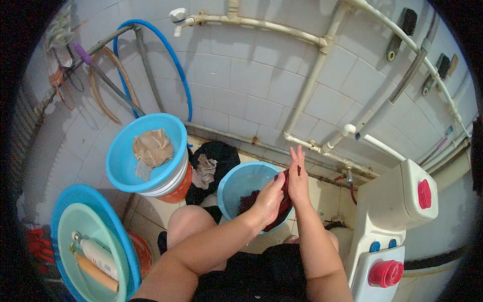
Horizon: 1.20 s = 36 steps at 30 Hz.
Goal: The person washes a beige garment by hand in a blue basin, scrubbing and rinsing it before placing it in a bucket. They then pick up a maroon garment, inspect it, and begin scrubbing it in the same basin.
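Note:
A wet dark red cloth (285, 210) is pressed between my two palms, above a light blue basin (227, 185) on the floor. My left hand (269, 200) grips the cloth from the left side. My right hand (298, 180) lies flat against it on the other side, its fingers stretched upward. The lower part of the cloth hangs toward the basin. More dark cloth (247, 202) lies inside the basin, partly hidden behind my left hand.
A blue basin (116, 173) holding beige cloth stands on stacked buckets (177, 187). Dark clothes (224, 153) lie on the floor beside it. At lower left, nested basins (65, 206) hold bottles. A white toilet cistern (382, 209) stands right; pipes (307, 95) run along the tiled wall.

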### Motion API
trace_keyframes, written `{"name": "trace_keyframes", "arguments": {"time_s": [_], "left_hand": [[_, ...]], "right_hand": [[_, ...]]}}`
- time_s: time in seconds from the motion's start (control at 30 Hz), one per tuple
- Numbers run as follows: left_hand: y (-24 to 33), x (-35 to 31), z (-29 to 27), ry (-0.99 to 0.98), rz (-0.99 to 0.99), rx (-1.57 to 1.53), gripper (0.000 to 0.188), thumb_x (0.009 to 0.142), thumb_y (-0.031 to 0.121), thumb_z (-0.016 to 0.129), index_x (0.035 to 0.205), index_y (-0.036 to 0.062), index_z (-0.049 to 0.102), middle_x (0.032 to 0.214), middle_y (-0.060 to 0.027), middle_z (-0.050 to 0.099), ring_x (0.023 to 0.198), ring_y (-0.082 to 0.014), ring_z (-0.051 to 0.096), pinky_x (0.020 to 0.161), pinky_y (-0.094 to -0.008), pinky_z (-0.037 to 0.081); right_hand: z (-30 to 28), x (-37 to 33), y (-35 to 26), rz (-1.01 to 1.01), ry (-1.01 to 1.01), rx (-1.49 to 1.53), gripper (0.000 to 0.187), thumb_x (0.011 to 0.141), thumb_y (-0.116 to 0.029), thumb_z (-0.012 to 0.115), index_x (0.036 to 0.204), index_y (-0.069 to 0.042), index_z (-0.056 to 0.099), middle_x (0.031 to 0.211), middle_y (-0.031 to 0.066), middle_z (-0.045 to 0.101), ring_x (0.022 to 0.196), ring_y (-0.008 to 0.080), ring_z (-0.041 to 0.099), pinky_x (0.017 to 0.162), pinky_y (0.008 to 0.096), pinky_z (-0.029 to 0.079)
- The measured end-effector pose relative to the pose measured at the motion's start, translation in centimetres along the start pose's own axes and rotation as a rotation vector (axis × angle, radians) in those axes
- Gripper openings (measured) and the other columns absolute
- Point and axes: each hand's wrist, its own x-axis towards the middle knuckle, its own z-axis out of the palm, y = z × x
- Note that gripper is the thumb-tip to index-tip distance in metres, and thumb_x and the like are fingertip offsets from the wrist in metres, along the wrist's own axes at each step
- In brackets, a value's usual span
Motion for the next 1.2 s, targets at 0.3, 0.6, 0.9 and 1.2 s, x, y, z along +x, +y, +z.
{"name": "trace_keyframes", "arguments": {"time_s": [0.3,0.6,0.9,1.2], "left_hand": [[1.1,1.3,-1.1,-0.066,0.109,0.006,0.054,0.095,0.041,0.03,0.135,0.0051,0.03,0.139,-0.0081,0.033,0.129,-0.0187,0.028,0.106,-0.0329,0.021],[1.5,3.0,-2.3,0.057,0.2,0.031,0.048,0.093,0.038,0.04,0.13,0.0068,0.04,0.135,-0.0069,0.039,0.121,-0.0181,0.038,0.101,-0.0335,0.03],[-1.9,-0.2,0.2,0.043,0.079,0.116,0.053,0.096,0.04,0.033,0.129,-0.0015,0.037,0.13,-0.0107,0.042,0.118,-0.0198,0.039,0.101,-0.0331,0.028],[-0.2,-0.4,1.3,0.138,0.087,0.034,0.049,0.096,0.035,0.035,0.128,-0.0018,0.039,0.127,-0.011,0.045,0.116,-0.0197,0.042,0.099,-0.0317,0.031]], "right_hand": [[1.7,-1.6,-1.2,-0.104,0.037,-0.086,0.039,0.094,-0.018,0.036,0.131,-0.008,0.04,0.144,0.0121,0.024,0.136,0.0303,0.008,0.109,0.0394,0.009],[3.0,-3.8,-2.3,-0.104,-0.108,0.151,0.045,0.096,-0.028,0.03,0.137,-0.01,0.032,0.146,0.0115,0.017,0.137,0.0281,0.006,0.109,0.0384,0.008],[-0.1,0.1,-1.6,0.354,0.135,0.394,0.049,0.096,-0.037,0.03,0.136,-0.008,0.033,0.14,0.0114,0.033,0.132,0.0202,0.025,0.106,0.0315,0.019],[0.7,-0.8,-1.5,-0.057,0.047,-0.047,0.044,0.095,-0.026,0.033,0.135,-0.005,0.033,0.145,0.0132,0.022,0.135,0.0302,0.012,0.109,0.0397,0.012]]}}
